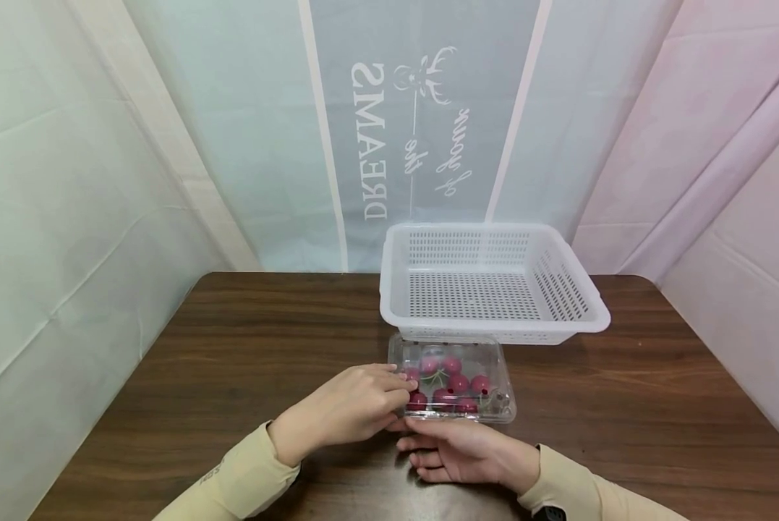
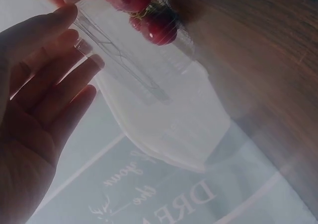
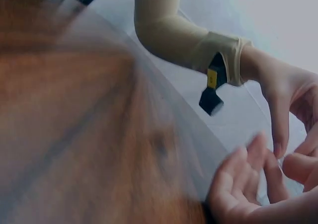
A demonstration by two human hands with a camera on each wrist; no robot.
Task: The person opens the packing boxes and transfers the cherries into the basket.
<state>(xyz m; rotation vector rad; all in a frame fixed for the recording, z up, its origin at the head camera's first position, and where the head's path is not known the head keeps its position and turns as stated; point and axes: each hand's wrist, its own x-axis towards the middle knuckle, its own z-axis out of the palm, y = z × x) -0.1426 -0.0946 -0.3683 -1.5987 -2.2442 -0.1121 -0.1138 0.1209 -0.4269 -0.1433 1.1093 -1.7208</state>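
Observation:
A clear plastic clamshell box (image 1: 503,394) sits on the table with several red cherries (image 1: 457,383) and green stems inside. My left hand (image 1: 356,401) holds its front left corner, fingers over the top and thumb low at the front. In the left wrist view, fingertips (image 2: 97,61) of that hand lie along the clear edge, close to the cherries (image 2: 158,28). Palm turned up, my right hand (image 1: 467,450) is at the box's front edge. Its fingers are loosely extended toward the left, and its thumb side meets the left thumb at the corner.
Right behind the box stands a white perforated plastic basket (image 1: 493,324), with nothing in it. The dark wooden table (image 1: 285,325) spreads out on both sides. A grey printed curtain (image 1: 422,145) hangs at the back, and pale cloth walls (image 1: 70,181) enclose the sides.

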